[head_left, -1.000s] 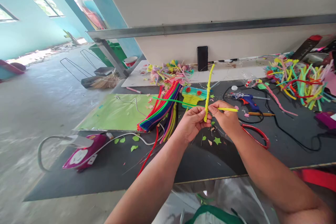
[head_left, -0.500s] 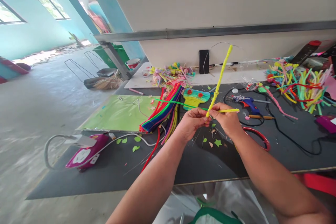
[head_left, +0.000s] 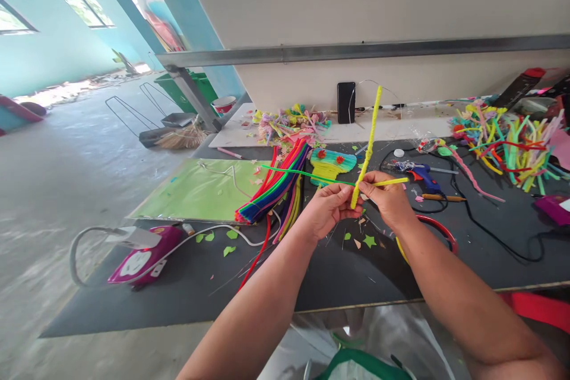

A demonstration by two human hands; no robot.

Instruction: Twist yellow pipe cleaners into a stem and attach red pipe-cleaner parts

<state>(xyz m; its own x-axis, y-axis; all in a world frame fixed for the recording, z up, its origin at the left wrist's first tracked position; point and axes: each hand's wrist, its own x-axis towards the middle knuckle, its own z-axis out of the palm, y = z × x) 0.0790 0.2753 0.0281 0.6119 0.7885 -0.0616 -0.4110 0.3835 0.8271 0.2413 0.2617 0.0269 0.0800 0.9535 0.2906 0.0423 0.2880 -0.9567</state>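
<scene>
At the centre of the dark worktop (head_left: 351, 282), raised above its surface, the left hand (head_left: 332, 208) is holding the lower end of a twisted yellow stem (head_left: 369, 148), thumb and fingers closed on it. The right hand (head_left: 392, 199) is pinching the same stem just above, thumb and fingertips drawn together; a short yellow strip (head_left: 392, 181) is projecting rightward from this grip, and the fingers are hiding its inner end. The stem is standing nearly upright, leaning slightly right. A green pipe cleaner (head_left: 307, 174) is extending leftward from the stem and crossing in front of a bundle of coloured pipe cleaners (head_left: 275, 185). This bundle is occupying the space near the left hand and overlapping a green sheet (head_left: 191, 193). A pot-shaped teal and yellow piece (head_left: 329, 173) is lying just beyond the hands. Behind it, a black phone (head_left: 346, 103) is leaning against a white panel (head_left: 356, 15). To the right, a blue glue gun (head_left: 425, 178) is lying near the right hand, a red loop (head_left: 445, 230) is passing partly beneath the right forearm, and a loose pile of pipe cleaners (head_left: 512, 139) is covering the far corner. Below the hands, a green paper star (head_left: 369, 241) is lying among small scraps.
</scene>
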